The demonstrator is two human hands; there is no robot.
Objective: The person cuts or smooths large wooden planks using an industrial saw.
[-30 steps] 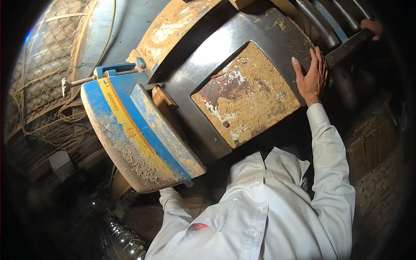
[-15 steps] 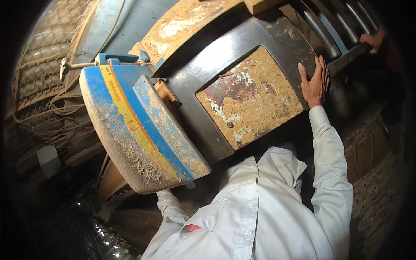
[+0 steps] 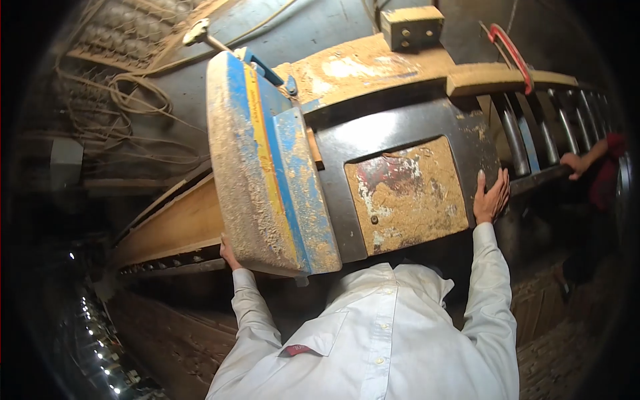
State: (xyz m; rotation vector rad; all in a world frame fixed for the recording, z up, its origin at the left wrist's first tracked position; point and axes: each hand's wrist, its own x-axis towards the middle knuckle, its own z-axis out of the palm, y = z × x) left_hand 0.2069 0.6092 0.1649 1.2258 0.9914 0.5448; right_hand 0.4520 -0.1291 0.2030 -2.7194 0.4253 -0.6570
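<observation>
Sawdust-caked machine table (image 3: 373,140), centred before the person, a hand at each side.
Right hand (image 3: 491,198) lies flat, fingers spread open, on the table's dark right edge beside the rollers (image 3: 515,143), seemingly bracing. Left hand (image 3: 228,253) presses under the blue guard (image 3: 267,167), its fingers hidden, so its grip cannot be told. A co-worker's hand (image 3: 572,162) sits further right.
</observation>
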